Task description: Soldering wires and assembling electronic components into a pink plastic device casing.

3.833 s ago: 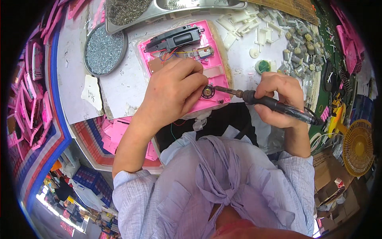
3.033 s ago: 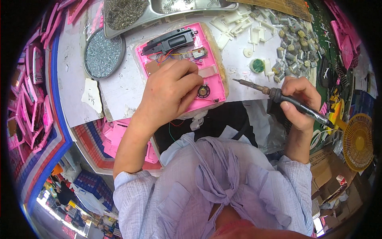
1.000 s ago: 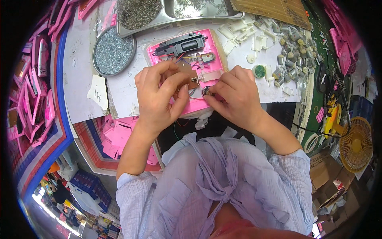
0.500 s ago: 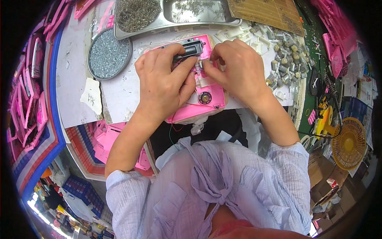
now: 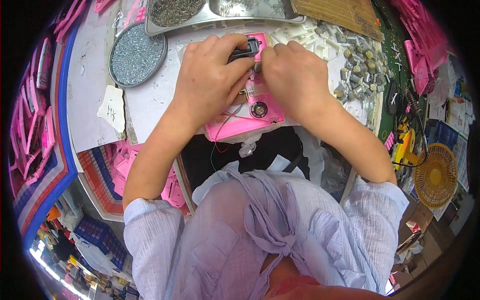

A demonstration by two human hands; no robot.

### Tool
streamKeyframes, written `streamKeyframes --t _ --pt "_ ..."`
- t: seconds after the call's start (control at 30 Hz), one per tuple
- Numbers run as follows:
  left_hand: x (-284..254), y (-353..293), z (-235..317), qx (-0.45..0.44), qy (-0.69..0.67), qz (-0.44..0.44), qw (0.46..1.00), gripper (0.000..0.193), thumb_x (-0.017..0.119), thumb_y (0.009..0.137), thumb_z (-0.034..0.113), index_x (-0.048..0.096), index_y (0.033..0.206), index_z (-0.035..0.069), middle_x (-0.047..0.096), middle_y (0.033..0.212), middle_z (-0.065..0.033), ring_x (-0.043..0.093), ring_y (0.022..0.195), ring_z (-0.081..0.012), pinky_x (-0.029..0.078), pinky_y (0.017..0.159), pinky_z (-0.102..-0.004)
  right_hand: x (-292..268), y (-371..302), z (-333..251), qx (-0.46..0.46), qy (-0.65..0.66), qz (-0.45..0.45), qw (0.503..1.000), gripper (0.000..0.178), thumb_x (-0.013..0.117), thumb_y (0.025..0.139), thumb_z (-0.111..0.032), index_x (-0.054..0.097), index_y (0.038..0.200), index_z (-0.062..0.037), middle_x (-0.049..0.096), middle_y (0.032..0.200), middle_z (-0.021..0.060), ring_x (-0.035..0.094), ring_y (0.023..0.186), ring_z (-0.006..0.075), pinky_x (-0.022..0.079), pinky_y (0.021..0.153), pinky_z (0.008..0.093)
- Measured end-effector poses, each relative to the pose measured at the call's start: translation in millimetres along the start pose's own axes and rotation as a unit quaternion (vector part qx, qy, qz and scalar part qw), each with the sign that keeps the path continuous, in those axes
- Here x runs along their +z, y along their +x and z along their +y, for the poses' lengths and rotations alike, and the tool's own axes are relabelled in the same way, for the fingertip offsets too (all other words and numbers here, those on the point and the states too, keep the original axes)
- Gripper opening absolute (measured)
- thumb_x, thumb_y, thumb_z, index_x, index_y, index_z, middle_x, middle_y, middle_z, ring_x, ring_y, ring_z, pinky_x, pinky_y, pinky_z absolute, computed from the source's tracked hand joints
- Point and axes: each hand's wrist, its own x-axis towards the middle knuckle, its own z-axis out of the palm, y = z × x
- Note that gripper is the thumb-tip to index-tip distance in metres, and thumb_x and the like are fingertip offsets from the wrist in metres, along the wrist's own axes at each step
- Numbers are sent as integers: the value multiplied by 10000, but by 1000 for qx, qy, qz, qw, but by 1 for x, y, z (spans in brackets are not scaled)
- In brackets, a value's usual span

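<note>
A pink plastic housing [image 5: 235, 129] lies in front of me with a round black speaker [image 5: 259, 109] near its lower right. Thin wires cross its lower left and hang over the near edge. My left hand [image 5: 212, 77] curls over the housing's upper left, its fingers closed around a black plastic part [image 5: 246, 51]. Beside it, my right hand [image 5: 296, 77] is closed over the housing's right side, fingertips close to the left thumb. Whatever those right fingertips grip is hidden under them. A whitish part [image 5: 258, 90] sits in the housing between the hands.
A round dish of small silvery screws [image 5: 137, 55] stands at the left. Beyond the housing is a metal tray [image 5: 220, 20] holding more small pieces. Small motors [image 5: 360, 72] and white plastic parts [image 5: 320, 45] are heaped at the right, beside a yellow fan [image 5: 435, 175].
My right hand has turned and its fingers have closed in, hiding its thumb. The left hand has shifted slightly up and right. The whole view has shifted a little.
</note>
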Motion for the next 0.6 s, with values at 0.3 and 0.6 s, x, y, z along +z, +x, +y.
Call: streamKeyframes --t 0.3,0.6 --pt "-16 17 -17 67 -55 -46 995 179 788 758 197 733 907 115 648 1122 -72 633 988 -273 444 835 -439 -13 -22 8 14 110 -61 992 121 698 780 -131 643 846 -46 637 836 102 631 830 309 542 699 419" --pt "-19 42 -15 75 -71 -117 988 288 829 690 181 727 945 97 623 1080 -101 578 922 -319 428 831 -459 -54 29 308 319 14 65 945 278 671 841 -275 779 1013 -85 758 968 156 737 908 322 568 807 425"
